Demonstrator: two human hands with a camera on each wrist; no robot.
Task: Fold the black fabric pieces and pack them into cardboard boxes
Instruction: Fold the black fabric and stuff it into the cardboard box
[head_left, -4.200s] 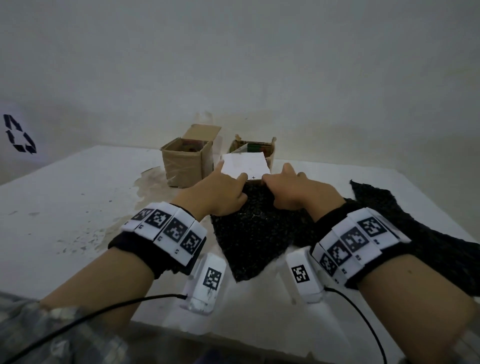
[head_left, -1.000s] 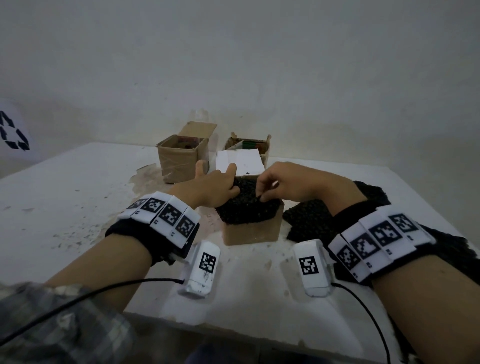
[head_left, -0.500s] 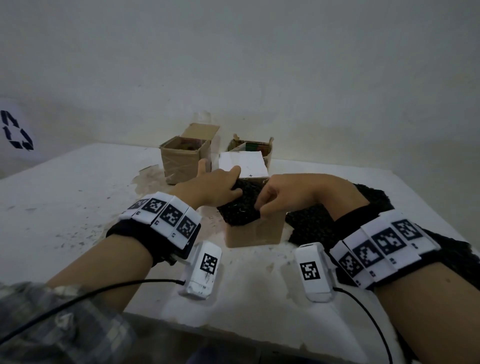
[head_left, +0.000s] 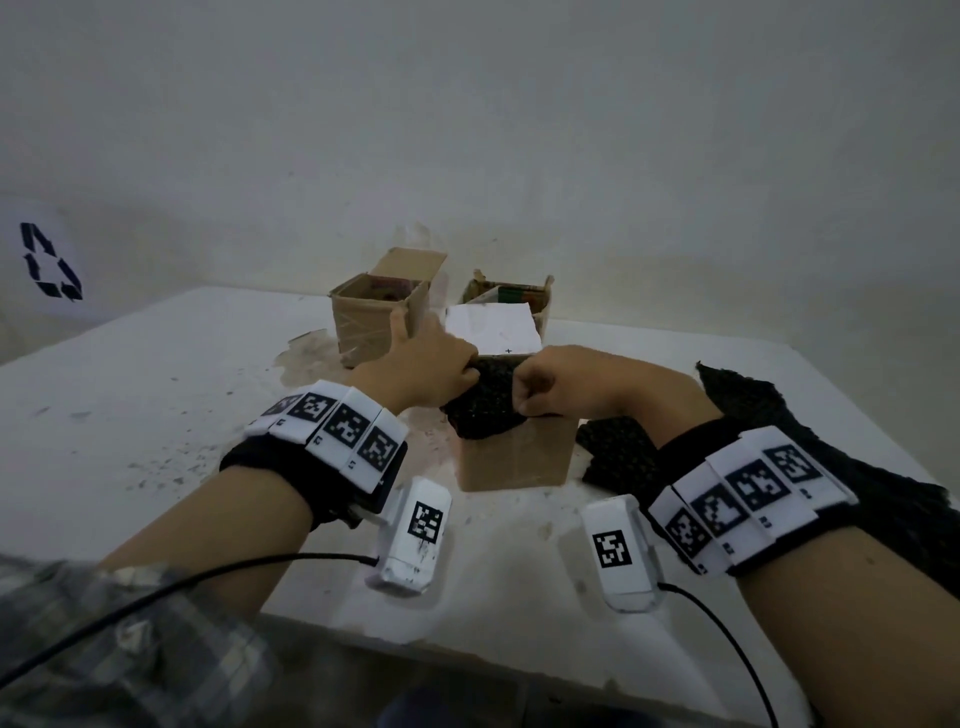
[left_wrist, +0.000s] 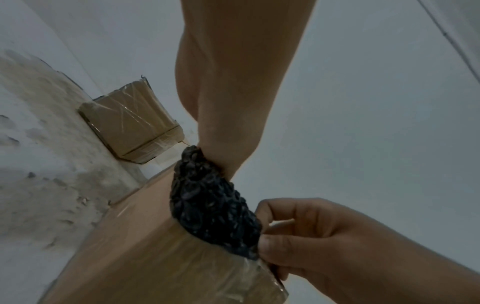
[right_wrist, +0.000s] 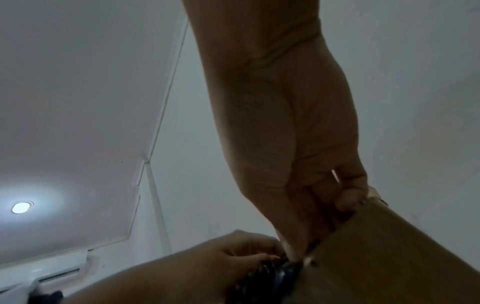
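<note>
A folded black fabric piece (head_left: 485, 410) bulges out of the top of a small cardboard box (head_left: 514, 457) at the table's middle. My left hand (head_left: 431, 371) grips its left side with curled fingers. My right hand (head_left: 550, 384) grips its right side, fingers curled into it. In the left wrist view the fabric piece (left_wrist: 210, 203) hangs over the box's (left_wrist: 145, 253) rim, with the right hand (left_wrist: 298, 232) pinching its lower edge. In the right wrist view the fingers (right_wrist: 350, 197) press down at the box (right_wrist: 389, 257) edge. More black fabric (head_left: 831, 467) lies under my right forearm.
Two open cardboard boxes (head_left: 374, 312) (head_left: 514, 299) stand at the back of the white table (head_left: 156, 395). A white flap (head_left: 493, 327) rises behind the near box. The table's front edge is close below my wrists.
Both hands have closed tighter on the fabric and pushed it lower into the near box. Earlier the fabric lay flat on the table under my hands.
</note>
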